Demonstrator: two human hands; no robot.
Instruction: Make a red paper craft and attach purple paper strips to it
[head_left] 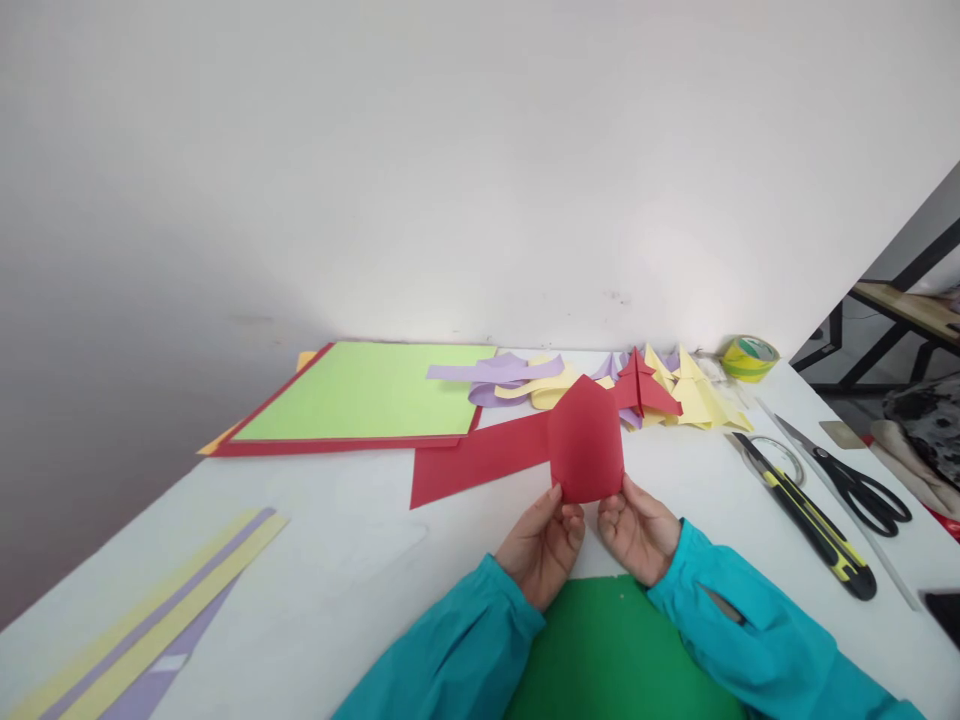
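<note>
A small red paper piece (586,440) with a pointed top is held up in front of me. My left hand (541,545) pinches its lower left corner between thumb and fingers. At the lower right corner, my right hand (641,525) pinches it the same way. Under my hands lies a green mat or sheet (619,650). Behind the held piece, a flat red paper strip (480,460) stretches to the left. Folded red paper (637,388) and folded yellow paper (696,390) shapes stand near the wall, partly hidden by one another.
Stacked sheets with light green paper (360,390) on top lie at back left. Loose purple strips (517,372) overlap their edge. Yellow and purple strips (180,610) lie front left. On the right are a utility knife (814,525), scissors (851,480), clear tape (780,458) and yellow-green tape (748,358).
</note>
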